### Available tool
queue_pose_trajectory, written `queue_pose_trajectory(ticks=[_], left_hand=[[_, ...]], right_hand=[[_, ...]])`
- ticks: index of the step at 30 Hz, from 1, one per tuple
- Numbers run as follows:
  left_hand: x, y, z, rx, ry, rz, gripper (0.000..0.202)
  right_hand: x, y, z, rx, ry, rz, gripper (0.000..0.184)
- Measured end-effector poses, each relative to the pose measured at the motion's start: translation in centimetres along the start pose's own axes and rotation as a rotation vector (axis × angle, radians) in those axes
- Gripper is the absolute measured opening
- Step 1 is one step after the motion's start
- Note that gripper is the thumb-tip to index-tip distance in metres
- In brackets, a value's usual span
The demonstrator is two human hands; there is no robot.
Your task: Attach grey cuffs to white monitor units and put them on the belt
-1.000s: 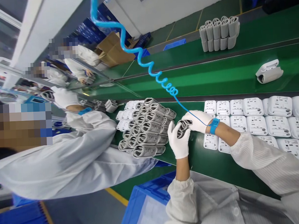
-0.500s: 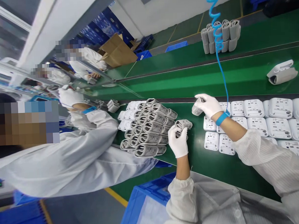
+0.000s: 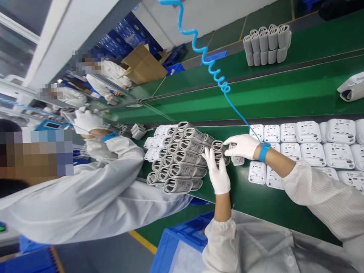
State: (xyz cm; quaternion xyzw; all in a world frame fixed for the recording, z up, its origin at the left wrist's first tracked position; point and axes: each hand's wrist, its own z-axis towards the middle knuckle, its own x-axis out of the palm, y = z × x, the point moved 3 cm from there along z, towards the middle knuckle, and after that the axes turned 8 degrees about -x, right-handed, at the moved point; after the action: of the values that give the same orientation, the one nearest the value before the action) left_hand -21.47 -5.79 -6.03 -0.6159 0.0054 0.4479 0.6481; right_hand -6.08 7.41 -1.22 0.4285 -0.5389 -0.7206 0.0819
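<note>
**Right hand returns to the small grey rolls; left hand spreads its fingers**

Half a second ago the right hand [image 3: 242,146] was out by the white cases [image 3: 311,153], holding a grey piece; now it is back beside two rolls [image 3: 217,145], one above the other, just right of the big pile [image 3: 185,157] on the green bench [image 3: 240,194]; its fingertips reach to the rolls' near side, while a pale grey roll [image 3: 238,160] shows beneath the palm; whether the hand grips that roll or merely covers it, I cannot tell.

The left hand [image 3: 219,178] was curled about the rolls; its fingers are now fanned apart at their left and lower side, pinching nothing that I can see; light contact is hard to rule out.

For the work in hand, I judge this as a change from holding to placing: the rolls seem to stand with less support, and the right hand appears to be lining up its piece with them; meanwhile the lone roll [image 3: 357,87] on the green belt [image 3: 258,99] has shifted further right.
</note>
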Motion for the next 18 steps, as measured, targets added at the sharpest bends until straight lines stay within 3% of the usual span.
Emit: queue_pose_trajectory(ticks=[3,7,10,14,16,18], left_hand=[[-0.3,-0.3,0.0,0.079,-0.067,-0.006,0.043],[-0.8,-1.5,-0.5,0.202,-0.212,-0.012,0.027],[-1.2,-2.9,-1.2,0.347,-0.295,-0.053,0.026],[-0.6,-3.7,-1.7,0.434,-0.134,-0.053,0.038],[-0.2,-3.5,-1.5,0.411,-0.075,-0.044,0.048],[-0.2,-3.1,-1.4,0.377,-0.095,-0.081,0.05]], right_hand=[[0.3,-0.3,0.2,-0.084,-0.021,-0.14,0.057],[0.1,0.6,-0.2,-0.217,0.002,-0.241,0.056],[-0.5,1.4,-0.2,-0.173,-0.015,-0.17,0.05],[-1.0,2.0,-0.3,-0.053,-0.066,0.079,0.044],[-0.8,2.5,-0.5,-0.094,-0.052,0.267,0.033],[-0.6,3.0,-0.7,-0.14,-0.017,0.432,0.027]])
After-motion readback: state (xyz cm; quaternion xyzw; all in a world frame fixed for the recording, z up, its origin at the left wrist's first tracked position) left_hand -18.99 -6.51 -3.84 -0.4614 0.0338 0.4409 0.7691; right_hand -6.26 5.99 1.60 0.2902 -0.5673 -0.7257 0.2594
